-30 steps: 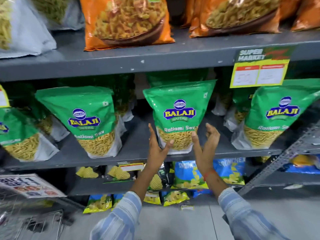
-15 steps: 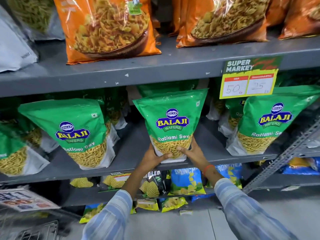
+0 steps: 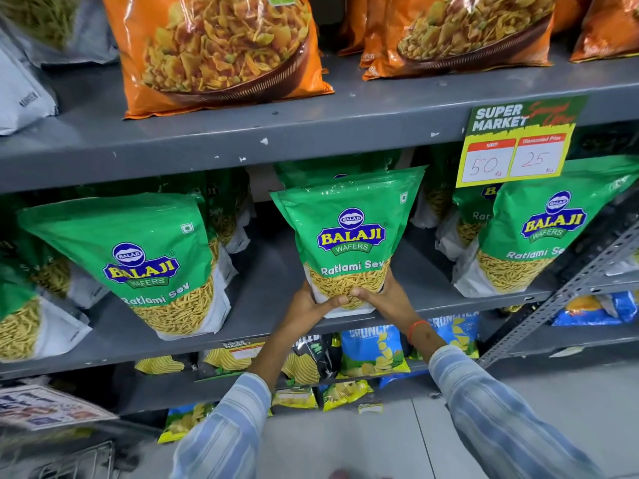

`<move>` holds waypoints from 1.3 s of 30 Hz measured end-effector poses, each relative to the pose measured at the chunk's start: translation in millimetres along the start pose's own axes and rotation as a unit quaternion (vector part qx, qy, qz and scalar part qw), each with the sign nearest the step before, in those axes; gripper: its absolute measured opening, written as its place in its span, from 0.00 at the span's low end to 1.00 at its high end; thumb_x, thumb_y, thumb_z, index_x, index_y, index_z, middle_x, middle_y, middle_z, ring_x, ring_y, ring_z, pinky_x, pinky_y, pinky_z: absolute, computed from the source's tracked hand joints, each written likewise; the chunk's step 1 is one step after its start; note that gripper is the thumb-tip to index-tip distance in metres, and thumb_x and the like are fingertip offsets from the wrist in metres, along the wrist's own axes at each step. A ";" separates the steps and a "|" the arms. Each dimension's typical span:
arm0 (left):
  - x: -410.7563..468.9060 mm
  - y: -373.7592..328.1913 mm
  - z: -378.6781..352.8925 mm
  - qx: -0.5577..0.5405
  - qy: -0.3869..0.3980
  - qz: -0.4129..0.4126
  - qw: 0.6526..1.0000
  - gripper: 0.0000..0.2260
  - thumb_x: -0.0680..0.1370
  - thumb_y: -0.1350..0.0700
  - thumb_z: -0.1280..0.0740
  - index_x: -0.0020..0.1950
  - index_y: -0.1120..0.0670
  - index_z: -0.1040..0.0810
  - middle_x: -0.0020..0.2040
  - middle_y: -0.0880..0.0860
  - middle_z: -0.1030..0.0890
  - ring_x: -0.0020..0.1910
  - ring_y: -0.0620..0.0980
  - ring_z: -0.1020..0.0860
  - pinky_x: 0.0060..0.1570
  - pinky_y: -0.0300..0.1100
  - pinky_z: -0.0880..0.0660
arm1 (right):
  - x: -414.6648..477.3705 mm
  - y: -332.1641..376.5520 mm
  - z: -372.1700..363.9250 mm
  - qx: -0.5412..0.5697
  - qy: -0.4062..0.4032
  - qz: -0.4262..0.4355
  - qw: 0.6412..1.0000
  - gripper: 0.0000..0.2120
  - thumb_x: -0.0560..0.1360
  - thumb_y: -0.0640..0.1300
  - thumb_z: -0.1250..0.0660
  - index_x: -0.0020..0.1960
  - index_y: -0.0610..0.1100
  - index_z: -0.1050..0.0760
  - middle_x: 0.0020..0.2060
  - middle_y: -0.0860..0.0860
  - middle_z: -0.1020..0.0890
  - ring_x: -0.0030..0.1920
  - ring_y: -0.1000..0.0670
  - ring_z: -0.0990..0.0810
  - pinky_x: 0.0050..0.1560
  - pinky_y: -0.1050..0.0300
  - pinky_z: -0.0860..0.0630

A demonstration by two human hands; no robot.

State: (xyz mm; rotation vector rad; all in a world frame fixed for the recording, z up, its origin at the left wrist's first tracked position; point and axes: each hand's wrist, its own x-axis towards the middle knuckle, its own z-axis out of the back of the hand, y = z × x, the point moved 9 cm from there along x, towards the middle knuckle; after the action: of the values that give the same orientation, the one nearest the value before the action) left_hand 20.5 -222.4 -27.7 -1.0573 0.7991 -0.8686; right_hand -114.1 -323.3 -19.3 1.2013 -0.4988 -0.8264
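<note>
Judged mid-grasp: green Ratlami Sev pouch (image 3: pixel 349 229) upright at front edge of middle shelf (image 3: pixel 269 271), base clamped by curled fingers of left hand (image 3: pixel 309 304) and right hand (image 3: pixel 387 299); next probably lift clear or square up, gently, without crushing contents

Three grey shelves show: the top shelf (image 3: pixel 311 133), the middle shelf (image 3: pixel 269 271) and the lower shelf (image 3: pixel 539 342). Along the top shelf's front edge lie three orange bags (image 3: pixel 221 53), with a sliver of a fourth between them, and two grey bags (image 3: pixel 20 91) at its left end. The middle shelf's front edge carries four green bags: the cut-off bag (image 3: pixel 17 316) at the left end, the second bag (image 3: pixel 145 267), the held bag (image 3: pixel 349 236) and the right bag (image 3: pixel 539 233). More stand behind, too hidden to count. Two hands, the left hand (image 3: pixel 307 305) and the right hand (image 3: pixel 383 299), grip the held bag. One yellow price sign (image 3: pixel 518 143) shows two prices. The lower shelf has three blue bags (image 3: pixel 373 350) and one black bag (image 3: pixel 311 350).
</note>
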 end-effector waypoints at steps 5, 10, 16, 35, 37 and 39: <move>0.6 1.5 -0.9 -0.006 -0.001 -0.006 1.000 0.24 0.62 0.37 0.27 0.54 0.38 0.30 0.51 0.36 0.22 0.47 0.26 0.23 0.43 0.22 0.27 | -0.3 -1.7 0.0 -0.010 -0.010 -0.006 1.000 0.48 0.57 0.72 0.31 0.72 0.54 0.38 0.57 0.57 0.20 0.61 0.48 0.21 0.66 0.48 0.26; -1.0 0.2 0.0 -0.014 -0.009 -0.012 1.000 0.23 0.61 0.36 0.26 0.53 0.36 0.29 0.47 0.31 0.20 0.48 0.27 0.22 0.42 0.21 0.28 | 1.3 -4.0 1.3 -0.008 -0.010 -0.005 1.000 0.46 0.57 0.73 0.33 0.71 0.55 0.37 0.55 0.58 0.21 0.58 0.50 0.21 0.64 0.50 0.26; -4.2 -1.2 3.3 -0.013 -0.011 0.005 1.000 0.26 0.59 0.36 0.25 0.53 0.38 0.29 0.50 0.36 0.21 0.47 0.30 0.21 0.40 0.23 0.27 | 2.5 -6.5 0.8 0.009 0.004 -0.003 1.000 0.47 0.56 0.73 0.31 0.70 0.57 0.39 0.55 0.60 0.21 0.58 0.52 0.21 0.60 0.56 0.27; -55.3 -182.2 -112.6 0.213 -0.362 -0.305 0.855 0.31 0.81 0.45 0.46 0.77 0.55 0.57 0.78 0.52 0.52 0.78 0.52 0.50 0.76 0.48 0.49 | -92.3 77.0 173.5 0.042 -0.260 0.374 0.889 0.19 0.82 0.53 0.43 0.67 0.43 0.31 0.66 0.47 0.30 0.69 0.46 0.31 0.70 0.46 0.33; -36.0 -181.9 -145.4 0.181 -0.305 -0.289 0.889 0.31 0.81 0.46 0.45 0.77 0.52 0.57 0.79 0.51 0.53 0.78 0.49 0.51 0.76 0.43 0.52 | -101.2 63.2 203.0 0.021 -0.302 0.371 0.878 0.19 0.81 0.53 0.43 0.68 0.44 0.32 0.69 0.44 0.33 0.72 0.46 0.35 0.70 0.43 0.34; -16.9 -173.4 -177.6 0.147 -0.239 -0.260 0.924 0.33 0.80 0.47 0.41 0.77 0.51 0.58 0.79 0.52 0.55 0.78 0.47 0.54 0.76 0.40 0.56 | -102.5 26.3 229.9 -0.011 -0.318 0.288 0.903 0.21 0.78 0.62 0.42 0.63 0.49 0.28 0.68 0.49 0.28 0.71 0.57 0.33 0.73 0.40 0.38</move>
State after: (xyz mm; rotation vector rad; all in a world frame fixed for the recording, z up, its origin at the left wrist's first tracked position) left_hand -178.2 -318.4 87.2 -1.1627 -0.0369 -1.0738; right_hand -337.6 -380.2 85.0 0.6682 -1.3060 -0.6840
